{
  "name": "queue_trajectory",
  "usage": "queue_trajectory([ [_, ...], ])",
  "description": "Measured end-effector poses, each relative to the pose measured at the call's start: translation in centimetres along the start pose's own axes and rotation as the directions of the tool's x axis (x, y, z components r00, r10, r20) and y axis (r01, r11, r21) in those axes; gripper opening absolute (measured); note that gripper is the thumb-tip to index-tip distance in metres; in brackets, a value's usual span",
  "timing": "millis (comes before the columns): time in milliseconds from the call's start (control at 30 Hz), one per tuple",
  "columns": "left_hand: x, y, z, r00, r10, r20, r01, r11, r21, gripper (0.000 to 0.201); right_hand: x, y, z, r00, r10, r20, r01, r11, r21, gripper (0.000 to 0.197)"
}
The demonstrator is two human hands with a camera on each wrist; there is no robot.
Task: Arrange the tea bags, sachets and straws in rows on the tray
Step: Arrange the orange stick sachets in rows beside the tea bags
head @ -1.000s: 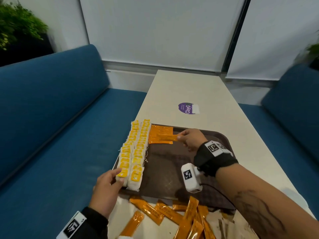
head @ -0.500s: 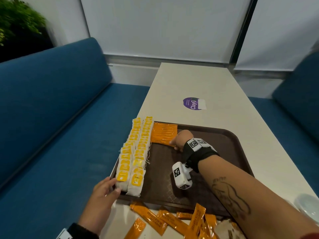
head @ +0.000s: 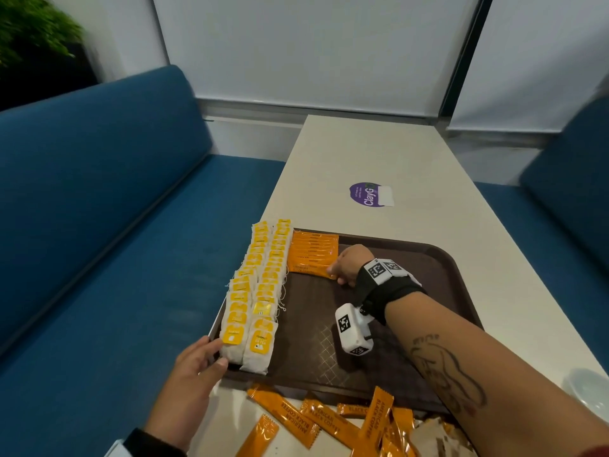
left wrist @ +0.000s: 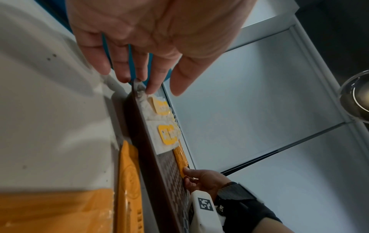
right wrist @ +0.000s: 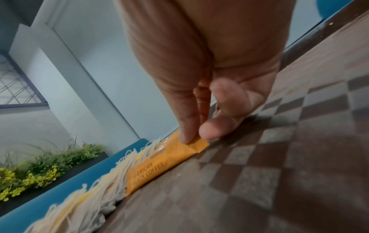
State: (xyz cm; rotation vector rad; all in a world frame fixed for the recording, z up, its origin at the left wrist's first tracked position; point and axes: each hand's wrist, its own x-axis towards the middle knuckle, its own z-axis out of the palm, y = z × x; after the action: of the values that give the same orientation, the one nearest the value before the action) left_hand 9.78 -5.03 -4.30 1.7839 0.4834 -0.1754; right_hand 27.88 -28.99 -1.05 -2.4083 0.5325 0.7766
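Here tray [head: 438,258] holds tea bags [head: 260,285]; sachets [head: 313,252].

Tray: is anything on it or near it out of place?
Yes. Loose sachets lie scattered at odd angles on the table off the tray's near edge, unlike the neat sachet row and tea bags on it.

I can read "AMERICAN BLACK COFFEE" on the loose orange sachets [head: 298,420] lying on the table, and part of it on the sachet [right wrist: 151,170] laid on the tray. The purple sticker [head: 367,194] on the tabletop says "ClayG". The tea-bag tags' print is too blurred.
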Motion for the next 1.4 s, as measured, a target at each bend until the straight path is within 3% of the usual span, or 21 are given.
queue_trajectory([
  [100,0.0,0.0,-0.2,1.0,0.002,0.011,-0.002,1.0,-0.026,0.032,0.4,-0.4,0.2,0.999,-0.014,-0.052,0.009,0.995,-0.103,0.037],
  [300,0.1,-0.1,-0.3,1.0,0.008,0.014,-0.008,1.0,-0.012,0.032,0.8,-0.4,0.4,0.991,-0.057,-0.121,0.041,0.991,-0.129,0.027],
  [400,0.2,-0.2,-0.3,1.0,0.016,0.017,-0.016,1.0,-0.015,0.032,1.1,-0.1,0.5,0.979,-0.076,-0.189,0.064,0.995,-0.073,0.028],
  [700,0.1,-0.5,-0.6,0.998,0.05,0.029,-0.051,0.998,0.045,0.033,1.0,0.4,0.6,0.976,-0.088,-0.197,0.102,0.993,0.062,0.049],
  [833,-1.1,-0.2,-0.9,0.991,0.127,0.042,-0.132,0.979,0.158,0.034,-1.8,1.3,-0.5,0.953,-0.177,-0.247,0.201,0.977,0.075,0.038],
  [1000,-3.7,0.9,-1.0,0.965,0.209,0.158,-0.245,0.933,0.263,0.028,-10.0,3.6,-0.9,0.898,-0.389,-0.204,0.435,0.85,0.296,0.039],
  [1233,-7.6,0.6,-0.1,0.898,0.151,0.413,-0.348,0.818,0.458,0.044,-20.7,8.0,1.6,0.814,-0.575,-0.078,0.578,0.816,0.022,0.038],
  [1333,-9.1,-0.3,0.2,0.863,0.104,0.494,-0.43,0.662,0.613,0.057,-23.7,9.2,3.3,0.82,-0.569,0.052,0.564,0.793,-0.231,0.051],
  [1400,-9.6,-1.1,0.2,0.851,0.085,0.518,-0.483,0.514,0.709,0.074,-24.8,9.8,4.8,0.822,-0.549,0.154,0.552,0.699,-0.454,0.066],
])
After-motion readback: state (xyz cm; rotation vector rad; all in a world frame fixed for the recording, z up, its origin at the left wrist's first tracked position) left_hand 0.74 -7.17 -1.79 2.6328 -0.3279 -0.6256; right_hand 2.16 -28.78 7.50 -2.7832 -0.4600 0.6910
